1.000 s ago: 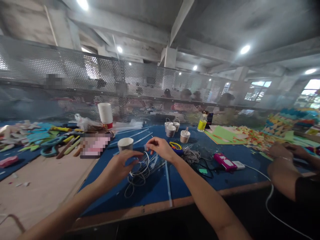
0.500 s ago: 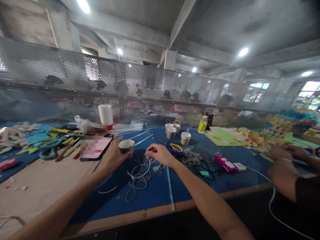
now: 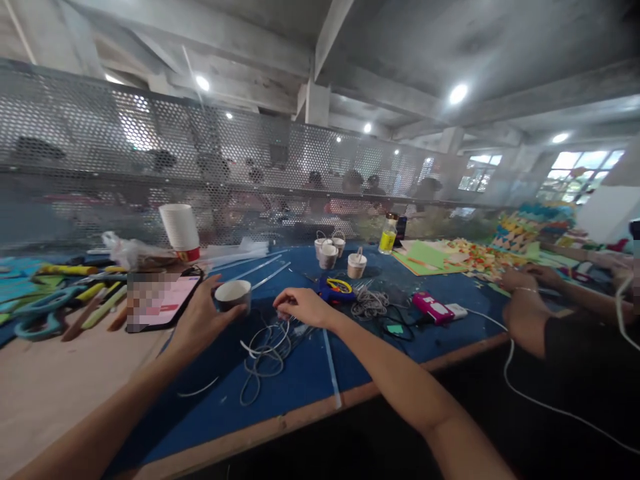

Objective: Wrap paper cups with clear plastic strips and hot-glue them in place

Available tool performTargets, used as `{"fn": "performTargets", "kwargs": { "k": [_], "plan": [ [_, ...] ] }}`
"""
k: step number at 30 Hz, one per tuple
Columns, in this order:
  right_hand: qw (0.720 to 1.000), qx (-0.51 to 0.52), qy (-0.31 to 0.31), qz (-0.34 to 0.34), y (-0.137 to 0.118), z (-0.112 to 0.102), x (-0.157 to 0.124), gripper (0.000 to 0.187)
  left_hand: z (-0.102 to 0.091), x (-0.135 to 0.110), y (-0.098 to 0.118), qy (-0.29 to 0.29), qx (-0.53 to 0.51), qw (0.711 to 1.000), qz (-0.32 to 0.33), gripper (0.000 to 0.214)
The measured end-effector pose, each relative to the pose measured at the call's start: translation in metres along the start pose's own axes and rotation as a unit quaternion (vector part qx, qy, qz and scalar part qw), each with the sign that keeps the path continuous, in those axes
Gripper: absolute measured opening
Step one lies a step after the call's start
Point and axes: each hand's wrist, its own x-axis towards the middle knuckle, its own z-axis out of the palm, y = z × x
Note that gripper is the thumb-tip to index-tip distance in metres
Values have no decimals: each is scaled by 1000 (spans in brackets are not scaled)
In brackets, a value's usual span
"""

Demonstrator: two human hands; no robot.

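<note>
My left hand (image 3: pixel 203 310) is curled around a small grey-white paper cup (image 3: pixel 234 293), thumb at its near side and fingers at its left. The cup stands upright with its mouth up. To the right of it, my right hand (image 3: pixel 303 307) has its fingertips pinched together. A thin pale cord (image 3: pixel 265 350) runs up to those fingertips from loose loops on the blue tabletop (image 3: pixel 210 413); its end is hidden in the fingers. Beyond my right hand lie blue-and-yellow-handled pliers (image 3: pixel 336 291) and a tangled grey cord bundle (image 3: pixel 370 303).
Small handled cups (image 3: pixel 327 255) and a yellow-labelled bottle (image 3: pixel 387 237) stand at the back. Left are stacked paper cups (image 3: pixel 179 228), a phone (image 3: pixel 167 300) and teal scissors (image 3: pixel 47 313). A magenta device (image 3: pixel 433 309) with a white cable lies right, near a co-worker's arms (image 3: pixel 525 300).
The view has swung to the right, so everything sits further left in the picture. Both hands keep nearly the same pose, the left at the cup and the right pinching.
</note>
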Motion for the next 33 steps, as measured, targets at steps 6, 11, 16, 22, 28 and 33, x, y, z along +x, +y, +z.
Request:
{"fn": "performTargets", "kwargs": {
  "k": [6,11,16,22,28,33],
  "plan": [
    [999,43,19,-20,8,0,4,11,2,-3,7,-3,-18,999,-34,83],
    [998,59,27,-25,8,-1,4,10,-1,-5,19,3,-56,998,-26,77],
    [997,65,26,-27,8,0,3,9,0,-7,25,-2,-71,997,-17,75],
    [996,83,35,-20,9,1,4,12,2,-8,24,-7,-78,997,-21,70],
    [993,94,68,-14,5,-1,6,19,2,-8,24,-12,-88,996,-27,71],
    [992,103,71,-12,2,-1,5,25,-2,-9,33,-18,-113,993,-30,69]
  ]
}}
